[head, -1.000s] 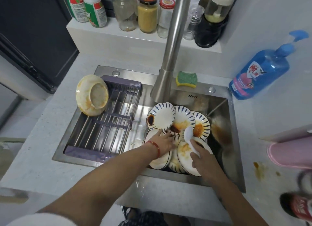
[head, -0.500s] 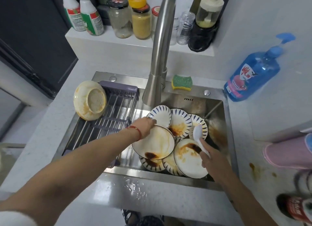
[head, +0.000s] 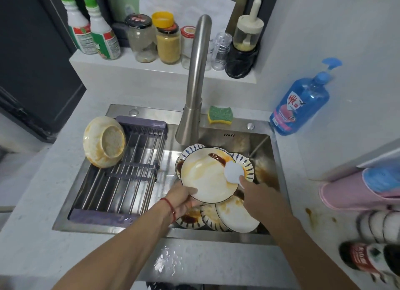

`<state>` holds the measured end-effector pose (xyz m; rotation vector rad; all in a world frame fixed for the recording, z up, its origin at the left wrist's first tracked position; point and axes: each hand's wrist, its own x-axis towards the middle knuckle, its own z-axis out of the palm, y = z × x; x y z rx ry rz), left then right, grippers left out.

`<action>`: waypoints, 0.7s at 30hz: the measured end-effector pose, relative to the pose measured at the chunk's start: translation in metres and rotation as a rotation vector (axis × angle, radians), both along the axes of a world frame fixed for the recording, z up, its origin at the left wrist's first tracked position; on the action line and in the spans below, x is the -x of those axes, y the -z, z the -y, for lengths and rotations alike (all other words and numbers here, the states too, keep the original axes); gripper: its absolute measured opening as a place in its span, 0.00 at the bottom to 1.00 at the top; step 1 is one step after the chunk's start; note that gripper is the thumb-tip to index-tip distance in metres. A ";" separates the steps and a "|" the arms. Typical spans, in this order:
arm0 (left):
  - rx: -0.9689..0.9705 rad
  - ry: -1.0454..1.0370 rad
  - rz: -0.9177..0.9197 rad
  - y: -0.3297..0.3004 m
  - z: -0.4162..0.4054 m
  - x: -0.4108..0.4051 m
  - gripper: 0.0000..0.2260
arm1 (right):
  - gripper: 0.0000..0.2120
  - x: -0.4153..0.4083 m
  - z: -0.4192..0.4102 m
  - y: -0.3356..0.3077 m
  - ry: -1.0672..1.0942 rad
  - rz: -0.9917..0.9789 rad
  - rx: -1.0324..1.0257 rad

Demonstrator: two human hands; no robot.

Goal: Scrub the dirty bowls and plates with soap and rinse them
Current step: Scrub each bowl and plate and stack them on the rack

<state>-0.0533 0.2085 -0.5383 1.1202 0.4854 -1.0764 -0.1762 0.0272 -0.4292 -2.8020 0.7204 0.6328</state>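
Since before, we have lifted the round cream sauce-stained plate (head: 205,177) over the sink. Our left hand (head: 184,197) fingers grip its near-left rim; our right hand (head: 257,194), nearer the stain, pinches a white scrubbing pad (head: 233,171) on its right edge.

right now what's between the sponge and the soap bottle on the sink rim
Only bare steel rim and one small round cap lie between the sponge and the soap bottle, in the head view.

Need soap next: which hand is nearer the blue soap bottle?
Right. The right hand is over the sink, holding a white scrubber, below-left of the blue soap bottle; the left hand, gripping the plate, is farther left.
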 end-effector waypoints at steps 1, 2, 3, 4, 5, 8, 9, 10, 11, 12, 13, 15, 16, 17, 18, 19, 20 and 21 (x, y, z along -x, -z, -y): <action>0.017 -0.002 0.002 -0.004 0.003 0.004 0.24 | 0.28 -0.003 0.000 -0.004 -0.021 -0.020 0.068; 0.022 -0.018 0.009 -0.008 0.005 0.005 0.25 | 0.28 -0.004 -0.003 -0.009 -0.051 -0.024 0.138; 0.022 -0.029 0.023 -0.009 0.007 0.006 0.25 | 0.28 -0.005 -0.006 -0.015 -0.074 -0.018 0.193; 0.031 -0.024 0.041 -0.012 0.009 0.006 0.25 | 0.28 -0.005 -0.012 -0.022 -0.079 -0.007 0.223; 0.037 -0.024 0.063 -0.015 0.010 0.006 0.26 | 0.28 -0.006 -0.018 -0.027 -0.083 -0.001 0.229; 0.051 -0.009 0.095 -0.022 0.008 0.007 0.27 | 0.26 -0.010 -0.026 -0.016 -0.084 -0.017 0.188; 0.063 -0.001 0.100 -0.024 0.007 0.009 0.27 | 0.26 -0.012 -0.026 -0.009 -0.052 -0.014 0.179; 0.078 0.010 0.102 -0.026 0.007 0.010 0.26 | 0.27 -0.017 -0.026 -0.005 -0.006 -0.004 0.177; 0.090 0.025 0.104 -0.027 0.006 0.012 0.26 | 0.28 -0.023 -0.025 0.001 0.042 0.011 0.168; 0.098 0.045 0.108 -0.028 0.007 0.014 0.26 | 0.29 -0.032 -0.027 0.005 0.072 0.029 0.130; 0.110 0.073 0.107 -0.029 0.007 0.015 0.25 | 0.30 -0.040 -0.031 0.008 0.083 0.048 0.053; 0.151 0.103 0.079 -0.032 0.008 0.014 0.26 | 0.32 -0.053 -0.048 0.009 0.047 0.079 -0.137; 0.173 0.095 0.070 -0.034 0.007 0.012 0.27 | 0.32 -0.054 -0.057 0.008 0.015 0.077 -0.214; 0.187 0.074 0.070 -0.035 0.005 0.009 0.27 | 0.31 -0.051 -0.063 0.005 -0.030 0.066 -0.269; 0.191 0.045 0.072 -0.034 0.004 0.005 0.27 | 0.31 -0.046 -0.067 0.002 -0.086 0.054 -0.282; 0.192 0.026 0.082 -0.034 0.002 0.002 0.27 | 0.30 -0.042 -0.066 0.001 -0.145 0.055 -0.247; 0.192 0.018 0.085 -0.033 0.001 0.002 0.27 | 0.31 -0.041 -0.062 -0.001 -0.181 0.061 -0.182; 0.193 0.029 0.087 -0.034 0.002 0.004 0.28 | 0.31 -0.043 -0.056 -0.003 -0.175 0.080 -0.109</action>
